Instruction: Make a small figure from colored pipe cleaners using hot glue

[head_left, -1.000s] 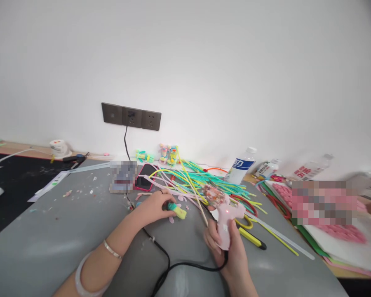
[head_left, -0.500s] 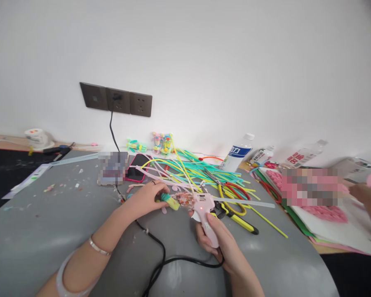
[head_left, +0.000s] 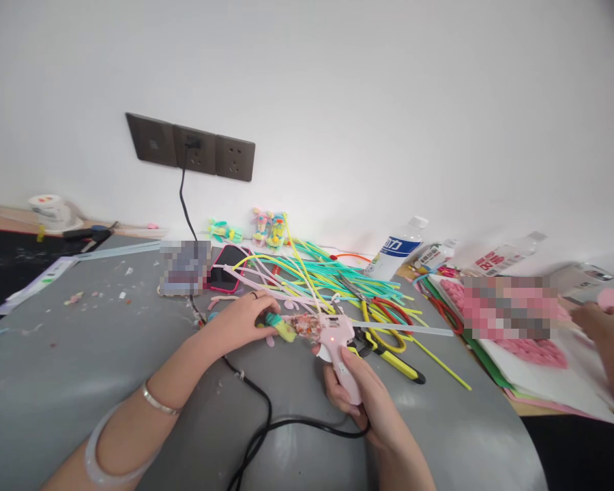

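Left hand (head_left: 248,319): your thumb and fingertips are pinched nearly together on a teal-and-yellow fuzzy piece (head_left: 286,332), held low over the middle of the gray desk (head_left: 133,382). Right hand (head_left: 369,389): your fingers are wrapped round the handle of a pink hot glue gun (head_left: 342,334), small red light lit; cannot tell how hard you squeeze the trigger. Its crusted nozzle (head_left: 305,326) points left, right at the fuzzy piece; contact cannot be made out. A translucent glue stick (head_left: 404,329) juts from the gun's rear toward the desk's right edge. Black cable (head_left: 299,421) loops toward the near edge.

Beyond your hands, pipe cleaners (head_left: 317,269) spread toward the far edge, scissors (head_left: 352,286) at their right. Yellow-handled pliers (head_left: 402,367) lie just right of the gun. Phone (head_left: 223,269) lies left of the pipe cleaners. Small fuzzy figures (head_left: 276,230) sit along the far edge.
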### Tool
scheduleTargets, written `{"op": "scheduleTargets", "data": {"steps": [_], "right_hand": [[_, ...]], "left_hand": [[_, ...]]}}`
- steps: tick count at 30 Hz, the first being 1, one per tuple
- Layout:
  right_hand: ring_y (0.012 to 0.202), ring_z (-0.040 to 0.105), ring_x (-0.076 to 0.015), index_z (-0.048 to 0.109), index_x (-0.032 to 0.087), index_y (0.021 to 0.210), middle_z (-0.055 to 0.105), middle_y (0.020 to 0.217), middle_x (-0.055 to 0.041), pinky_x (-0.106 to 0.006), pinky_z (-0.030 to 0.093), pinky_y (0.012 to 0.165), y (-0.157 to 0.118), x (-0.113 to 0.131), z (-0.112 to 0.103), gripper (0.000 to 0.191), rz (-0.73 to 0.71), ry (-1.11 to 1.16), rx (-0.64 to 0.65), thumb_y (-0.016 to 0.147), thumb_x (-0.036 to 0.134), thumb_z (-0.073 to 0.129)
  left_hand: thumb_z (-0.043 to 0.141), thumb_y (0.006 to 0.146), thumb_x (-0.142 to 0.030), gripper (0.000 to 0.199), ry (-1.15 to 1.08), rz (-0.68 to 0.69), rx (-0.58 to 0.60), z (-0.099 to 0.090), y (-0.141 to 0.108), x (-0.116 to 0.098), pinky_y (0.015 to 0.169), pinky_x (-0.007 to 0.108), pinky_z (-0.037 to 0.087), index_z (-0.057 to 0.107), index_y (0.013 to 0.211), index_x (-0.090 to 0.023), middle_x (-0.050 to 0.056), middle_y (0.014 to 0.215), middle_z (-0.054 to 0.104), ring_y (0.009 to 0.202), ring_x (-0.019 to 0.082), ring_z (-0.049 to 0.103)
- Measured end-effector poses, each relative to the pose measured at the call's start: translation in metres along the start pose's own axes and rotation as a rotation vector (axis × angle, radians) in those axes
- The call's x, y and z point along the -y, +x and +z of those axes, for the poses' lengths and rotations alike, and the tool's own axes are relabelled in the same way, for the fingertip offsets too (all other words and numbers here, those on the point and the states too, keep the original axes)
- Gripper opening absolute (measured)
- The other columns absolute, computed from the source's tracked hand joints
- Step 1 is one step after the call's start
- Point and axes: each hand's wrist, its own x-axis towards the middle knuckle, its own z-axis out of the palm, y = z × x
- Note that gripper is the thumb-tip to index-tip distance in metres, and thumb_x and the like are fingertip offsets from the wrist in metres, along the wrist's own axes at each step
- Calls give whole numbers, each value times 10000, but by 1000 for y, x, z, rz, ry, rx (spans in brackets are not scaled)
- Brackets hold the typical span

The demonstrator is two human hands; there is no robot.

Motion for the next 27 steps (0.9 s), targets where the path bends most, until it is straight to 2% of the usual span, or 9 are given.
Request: {"op": "scheduleTargets", "data": {"steps": [15, 27], "right_hand": [[382, 144, -43, 586, 140, 938, 351, 474, 88, -214, 83, 377, 0, 1, 2, 440, 2, -31, -27, 909, 571, 506], [391, 140, -50, 585, 139, 952, 345, 471, 86, -222, 80, 383, -1, 0, 1, 461, 11, -63, -44, 901, 590, 501]], "left_hand": [[658, 800, -244, 211, 9, -8, 0, 1, -1, 2, 760, 284, 428, 604, 1003, -223, 16, 975, 599, 882, 197, 572], [639, 811, -243, 197, 20, -3, 7, 1, 0, 2, 777, 293, 439, 609, 1004, -221, 19, 966, 595, 879, 201, 574]]}}
